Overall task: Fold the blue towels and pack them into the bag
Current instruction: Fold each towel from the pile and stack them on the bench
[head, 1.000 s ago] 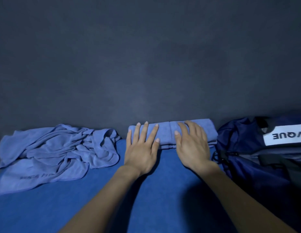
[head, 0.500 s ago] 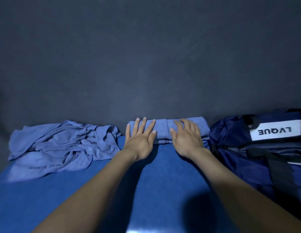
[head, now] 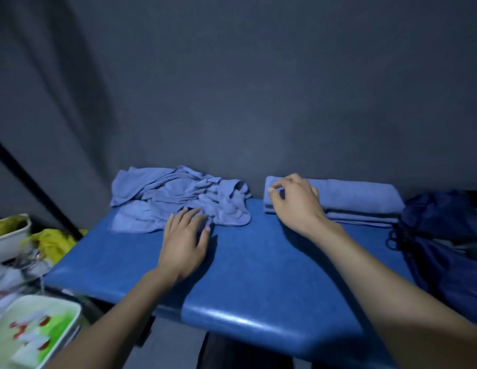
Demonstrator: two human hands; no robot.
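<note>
Towels sit along the far edge of the blue table (head: pixel 258 275) in the head view: a crumpled towel (head: pixel 178 198) at left and a folded towel (head: pixel 359 195) at right, next to the dark bag (head: pixel 445 249). My left hand (head: pixel 185 243) lies flat, fingertips touching the crumpled one; my right hand (head: pixel 293 201) curls loosely over the folded one's left end (whether it pinches, I cannot tell). Soft, limp cloth probably lifts best by a corner. The frame cuts off the bag.
</note>
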